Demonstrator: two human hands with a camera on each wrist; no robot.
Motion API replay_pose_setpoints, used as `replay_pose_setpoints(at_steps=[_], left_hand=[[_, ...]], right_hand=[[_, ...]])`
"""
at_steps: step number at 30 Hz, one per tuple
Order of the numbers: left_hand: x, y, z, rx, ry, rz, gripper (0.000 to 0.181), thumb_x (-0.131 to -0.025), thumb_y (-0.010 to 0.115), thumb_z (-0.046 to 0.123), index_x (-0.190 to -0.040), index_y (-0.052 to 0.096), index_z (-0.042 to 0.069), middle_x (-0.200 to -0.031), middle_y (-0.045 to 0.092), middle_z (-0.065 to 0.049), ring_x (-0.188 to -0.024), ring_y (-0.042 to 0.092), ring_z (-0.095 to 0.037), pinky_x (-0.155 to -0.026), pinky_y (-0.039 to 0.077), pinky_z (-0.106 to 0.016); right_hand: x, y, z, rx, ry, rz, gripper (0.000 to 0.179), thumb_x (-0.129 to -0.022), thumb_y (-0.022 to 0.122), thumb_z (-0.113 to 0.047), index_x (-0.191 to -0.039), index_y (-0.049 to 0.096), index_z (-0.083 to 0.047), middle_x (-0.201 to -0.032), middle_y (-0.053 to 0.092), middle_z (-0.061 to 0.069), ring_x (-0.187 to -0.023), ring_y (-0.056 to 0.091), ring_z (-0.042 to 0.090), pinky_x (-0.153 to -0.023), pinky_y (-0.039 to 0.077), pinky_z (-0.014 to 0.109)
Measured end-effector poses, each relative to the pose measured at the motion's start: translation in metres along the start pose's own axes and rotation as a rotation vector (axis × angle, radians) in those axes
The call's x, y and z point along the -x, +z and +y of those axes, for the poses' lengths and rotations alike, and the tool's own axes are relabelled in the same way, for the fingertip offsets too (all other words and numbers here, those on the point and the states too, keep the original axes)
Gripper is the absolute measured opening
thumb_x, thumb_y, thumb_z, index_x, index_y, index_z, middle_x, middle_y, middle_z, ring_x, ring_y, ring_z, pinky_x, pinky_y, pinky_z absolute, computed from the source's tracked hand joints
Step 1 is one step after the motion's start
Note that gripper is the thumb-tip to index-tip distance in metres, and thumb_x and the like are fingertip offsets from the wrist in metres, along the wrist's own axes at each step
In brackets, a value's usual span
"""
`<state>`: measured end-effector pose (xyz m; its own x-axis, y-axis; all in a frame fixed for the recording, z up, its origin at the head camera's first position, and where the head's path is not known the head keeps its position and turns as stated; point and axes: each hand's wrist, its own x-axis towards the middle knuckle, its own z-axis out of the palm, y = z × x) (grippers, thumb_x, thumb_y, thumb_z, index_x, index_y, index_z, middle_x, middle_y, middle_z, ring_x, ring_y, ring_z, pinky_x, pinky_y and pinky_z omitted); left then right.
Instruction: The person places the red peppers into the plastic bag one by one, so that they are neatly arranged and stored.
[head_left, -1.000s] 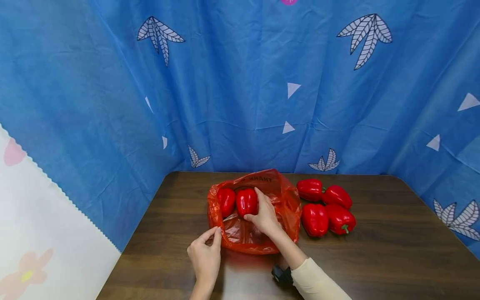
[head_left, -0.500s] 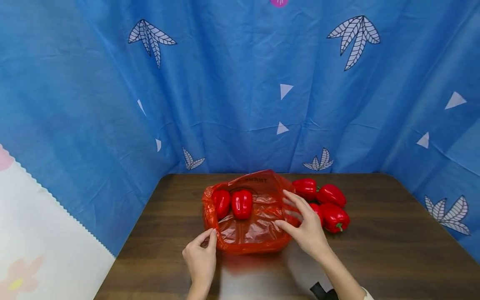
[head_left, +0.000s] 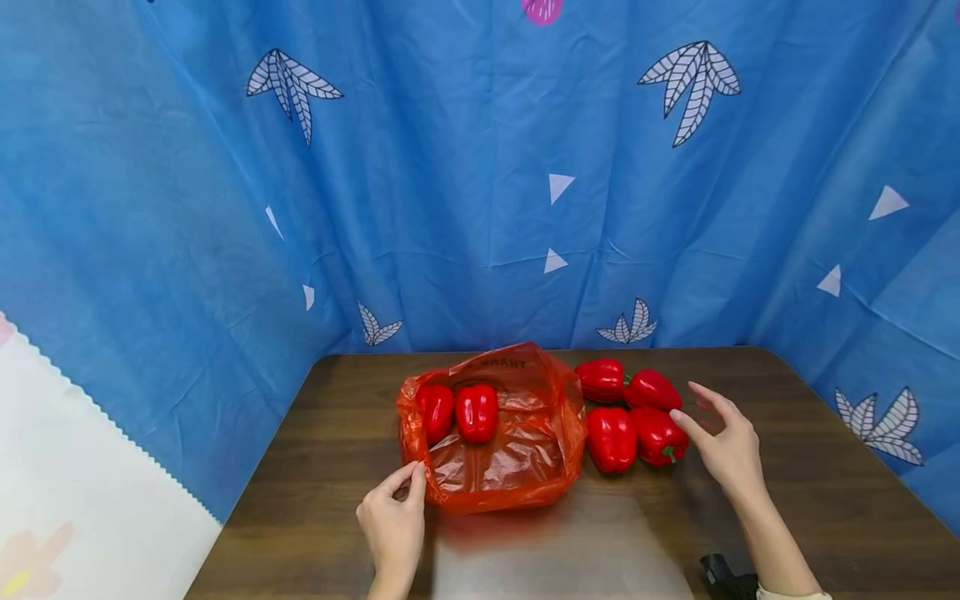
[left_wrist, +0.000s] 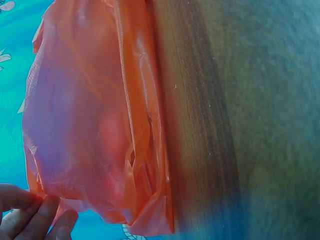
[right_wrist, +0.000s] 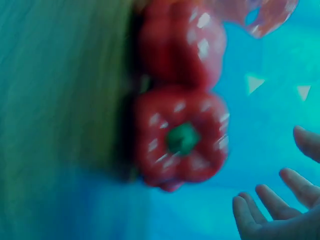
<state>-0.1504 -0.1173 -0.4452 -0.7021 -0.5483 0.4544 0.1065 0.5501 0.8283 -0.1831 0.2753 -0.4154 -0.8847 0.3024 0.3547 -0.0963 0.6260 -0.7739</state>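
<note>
A red plastic bag point(head_left: 498, 502) stands with its mouth spread wide on the table. Two red bell peppers lie inside it: one pepper point(head_left: 436, 412) at the left wall, another pepper point(head_left: 477, 413) beside it. My left hand point(head_left: 393, 518) pinches the bag's front left rim between thumb and fingers; in the left wrist view the fingers point(left_wrist: 42, 217) grip the bag's edge. My right hand point(head_left: 727, 446) is spread, holding nothing, just right of a pepper with a green stem point(head_left: 660, 437). In the right wrist view that pepper point(right_wrist: 182, 137) is apart from the fingers.
Beside the bag's right wall lie more red peppers: one at the front point(head_left: 611, 440), one at the back point(head_left: 601, 381), one behind the stemmed pepper point(head_left: 652, 390). A blue patterned curtain point(head_left: 450, 167) hangs behind the dark wooden table point(head_left: 300, 517).
My right hand has let go of a pepper inside the bag, come out, and moved right to the loose peppers. My left hand keeps its pinch on the rim.
</note>
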Motion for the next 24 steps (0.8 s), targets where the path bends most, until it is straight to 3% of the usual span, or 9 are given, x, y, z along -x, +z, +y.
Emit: replay_pose_setpoints(at_steps=[3,5,7,9,13,19,24], left_hand=[[0.000,-0.001,0.000,-0.004,0.004,0.005,0.004,-0.076,0.081,0.007,-0.080,0.080,0.008,-0.066,0.074,-0.006,-0.053,0.062,-0.003,-0.050,0.041,-0.010],[0.000,-0.001,0.000,-0.003,0.010,0.007,0.004,-0.076,0.081,0.007,-0.080,0.080,0.007,-0.066,0.074,-0.006,-0.053,0.061,-0.001,-0.050,0.042,-0.011],[0.000,0.000,0.000,-0.003,0.017,0.008,0.004,-0.076,0.081,0.007,-0.080,0.080,0.007,-0.066,0.074,-0.006,-0.053,0.061,-0.001,-0.050,0.042,-0.011],[0.000,0.000,-0.001,-0.001,0.023,0.010,0.004,-0.076,0.081,0.007,-0.080,0.080,0.007,-0.066,0.074,-0.006,-0.054,0.062,-0.003,-0.051,0.042,-0.011],[0.000,0.000,-0.001,-0.003,0.026,0.009,0.004,-0.076,0.081,0.006,-0.080,0.080,0.006,-0.067,0.074,-0.007,-0.054,0.064,-0.009,-0.051,0.042,-0.010],[0.000,0.000,-0.001,0.001,0.035,0.014,0.004,-0.076,0.081,0.006,-0.080,0.080,0.007,-0.067,0.074,-0.007,-0.054,0.064,-0.009,-0.050,0.042,-0.010],[0.000,0.000,-0.002,0.001,0.046,0.017,0.004,-0.076,0.081,0.007,-0.080,0.080,0.007,-0.067,0.074,-0.007,-0.053,0.065,-0.011,-0.050,0.042,-0.010]], right_hand=[[-0.006,-0.003,0.016,-0.019,0.097,-0.113,0.062,-0.095,0.063,-0.036,-0.145,0.044,-0.005,-0.144,0.046,0.025,-0.124,0.049,0.031,-0.071,0.037,0.000],[-0.008,-0.003,0.025,-0.043,0.137,-0.192,0.066,-0.096,0.059,-0.039,-0.147,0.039,-0.003,-0.147,0.041,0.028,-0.128,0.044,0.043,-0.071,0.038,0.002],[-0.010,-0.002,0.032,-0.058,0.161,-0.260,0.068,-0.097,0.057,-0.040,-0.149,0.035,-0.002,-0.149,0.038,0.030,-0.131,0.041,0.046,-0.077,0.045,0.009],[-0.010,0.000,0.037,-0.065,0.173,-0.316,0.070,-0.098,0.056,-0.040,-0.151,0.031,-0.001,-0.149,0.035,0.032,-0.131,0.040,0.048,-0.087,0.052,0.024],[-0.012,0.003,0.044,-0.046,0.180,-0.409,0.075,-0.098,0.054,-0.041,-0.153,0.023,0.000,-0.149,0.031,0.035,-0.130,0.039,0.052,-0.096,0.048,0.054],[-0.012,0.007,0.046,-0.091,0.199,-0.493,0.076,-0.097,0.058,-0.034,-0.154,0.020,-0.001,-0.147,0.033,0.032,-0.124,0.045,0.046,-0.082,0.056,0.031],[-0.011,0.005,0.047,-0.129,0.222,-0.540,0.077,-0.095,0.061,-0.031,-0.154,0.020,-0.002,-0.147,0.034,0.032,-0.119,0.048,0.039,-0.080,0.056,0.029]])
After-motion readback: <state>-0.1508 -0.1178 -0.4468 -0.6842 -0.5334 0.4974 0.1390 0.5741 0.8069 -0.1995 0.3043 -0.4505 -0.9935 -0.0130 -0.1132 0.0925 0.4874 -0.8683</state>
